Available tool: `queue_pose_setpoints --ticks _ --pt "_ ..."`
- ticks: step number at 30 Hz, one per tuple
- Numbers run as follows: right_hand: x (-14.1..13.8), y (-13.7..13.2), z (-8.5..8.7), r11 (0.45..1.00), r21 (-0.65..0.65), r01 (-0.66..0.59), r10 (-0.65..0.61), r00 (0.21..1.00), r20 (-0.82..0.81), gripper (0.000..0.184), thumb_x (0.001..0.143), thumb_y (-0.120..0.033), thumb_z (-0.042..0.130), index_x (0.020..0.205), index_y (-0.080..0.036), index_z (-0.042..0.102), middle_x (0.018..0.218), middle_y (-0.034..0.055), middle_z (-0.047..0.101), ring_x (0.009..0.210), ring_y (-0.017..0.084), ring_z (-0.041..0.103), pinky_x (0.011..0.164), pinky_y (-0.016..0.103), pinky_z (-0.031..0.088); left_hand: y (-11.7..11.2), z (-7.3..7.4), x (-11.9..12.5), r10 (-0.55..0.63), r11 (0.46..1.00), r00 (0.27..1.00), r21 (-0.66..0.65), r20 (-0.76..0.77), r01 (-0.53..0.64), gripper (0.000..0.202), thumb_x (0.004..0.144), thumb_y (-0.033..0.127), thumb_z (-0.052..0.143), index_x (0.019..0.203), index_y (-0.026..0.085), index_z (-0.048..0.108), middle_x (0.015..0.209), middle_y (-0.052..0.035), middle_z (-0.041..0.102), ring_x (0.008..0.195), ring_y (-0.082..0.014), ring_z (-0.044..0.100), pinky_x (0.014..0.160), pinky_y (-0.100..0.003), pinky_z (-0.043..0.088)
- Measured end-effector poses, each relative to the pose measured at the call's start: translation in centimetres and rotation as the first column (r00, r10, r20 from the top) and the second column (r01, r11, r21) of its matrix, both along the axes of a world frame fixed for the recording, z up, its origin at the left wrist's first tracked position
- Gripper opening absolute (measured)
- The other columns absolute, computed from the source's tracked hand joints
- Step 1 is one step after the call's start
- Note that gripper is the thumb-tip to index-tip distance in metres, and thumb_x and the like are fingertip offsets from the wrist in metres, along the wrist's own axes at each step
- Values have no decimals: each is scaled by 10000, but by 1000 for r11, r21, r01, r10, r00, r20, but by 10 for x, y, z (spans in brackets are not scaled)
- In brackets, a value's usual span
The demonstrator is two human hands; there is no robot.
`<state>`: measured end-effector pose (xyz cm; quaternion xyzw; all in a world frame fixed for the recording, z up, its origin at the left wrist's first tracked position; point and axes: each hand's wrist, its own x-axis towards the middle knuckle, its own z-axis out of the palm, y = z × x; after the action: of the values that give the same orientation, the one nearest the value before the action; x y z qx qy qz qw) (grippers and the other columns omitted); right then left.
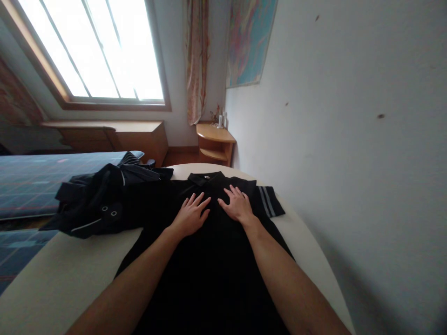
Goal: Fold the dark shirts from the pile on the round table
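Note:
A black polo shirt (213,260) lies spread on a round, pale table (80,270), its collar at the far side. On the right, its short sleeve shows two grey stripes. My left hand (192,215) rests on the upper chest, left of the middle, with fingers spread. Opposite it, my right hand (236,203) lies flat on the cloth just below the collar, fingers also apart. Neither hand grips the fabric. The shirt's left sleeve runs up to a heap of dark clothes (101,200), where the two blacks are hard to tell apart.
A white wall (370,186) stands close along the table's right side. To the left is a bed with a blue checked cover (45,181). Beyond the table are a wooden corner shelf (216,134), a low cabinet (139,139) and a bright window (104,51).

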<state>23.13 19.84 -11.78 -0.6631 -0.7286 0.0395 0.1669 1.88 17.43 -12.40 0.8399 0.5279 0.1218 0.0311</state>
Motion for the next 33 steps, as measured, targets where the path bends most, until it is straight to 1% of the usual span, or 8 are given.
queue_pose_setpoints --ticks 6,12,17,19,21,24,26,33 --pt "18 4 2 951 138 276 -277 961 -12 680 895 -421 530 1507 -169 377 1619 132 263 1448 323 286 1120 450 302 -2 4 2 35 999 999 -13 -26 -36 532 1006 433 424 1515 280 401 1601 -98 328 1482 -369 240 1169 -540 254" --pt "42 11 2 878 -30 479 -479 877 -23 869 874 -620 509 1568 -173 236 1610 172 252 1452 409 249 1164 534 179 -3 4 4 46 999 998 -17 -41 -47 536 1002 438 421 1511 272 409 1598 -104 332 1478 -382 242 1162 -560 257" --pt "50 12 6 793 -173 584 -589 808 25 848 882 -728 375 1551 -208 328 1638 171 173 1458 513 105 1139 658 40 -4 4 3 45 999 999 -15 -31 -45 539 1004 448 418 1512 271 408 1596 -109 335 1480 -379 237 1163 -556 256" --pt "49 11 7 783 -154 603 -605 795 40 834 894 -719 353 1549 -203 335 1642 176 151 1449 537 85 1099 724 25 -4 4 4 45 999 999 -13 -25 -45 538 1004 450 419 1511 274 410 1598 -106 331 1480 -380 235 1166 -557 251" --pt "44 9 8 827 -56 560 -557 828 63 766 924 -652 359 1538 -193 358 1645 156 160 1457 520 68 1093 737 26 -4 4 3 42 999 999 -9 -21 -43 539 1004 450 415 1514 275 407 1600 -105 327 1480 -380 234 1168 -560 247" --pt "36 8 9 925 65 375 -380 919 106 638 969 -529 355 1504 -187 417 1629 106 247 1493 383 111 1172 602 68 -4 4 3 38 999 999 -6 -19 -38 543 1005 449 410 1517 271 403 1597 -108 330 1480 -379 236 1168 -561 251" --pt "32 8 9 951 12 308 -308 947 92 622 978 -531 335 1500 -205 427 1613 84 300 1489 319 180 1191 522 124 -4 4 3 37 999 999 -4 -16 -37 542 1003 446 416 1514 268 409 1594 -106 339 1480 -372 242 1171 -554 255" --pt "41 9 7 885 -156 439 -432 898 78 795 923 -689 325 1563 -219 310 1643 90 220 1498 393 122 1194 513 107 -4 4 1 22 1000 1000 21 4 -22 536 988 438 441 1493 258 448 1571 -90 392 1477 -334 276 1184 -513 263"
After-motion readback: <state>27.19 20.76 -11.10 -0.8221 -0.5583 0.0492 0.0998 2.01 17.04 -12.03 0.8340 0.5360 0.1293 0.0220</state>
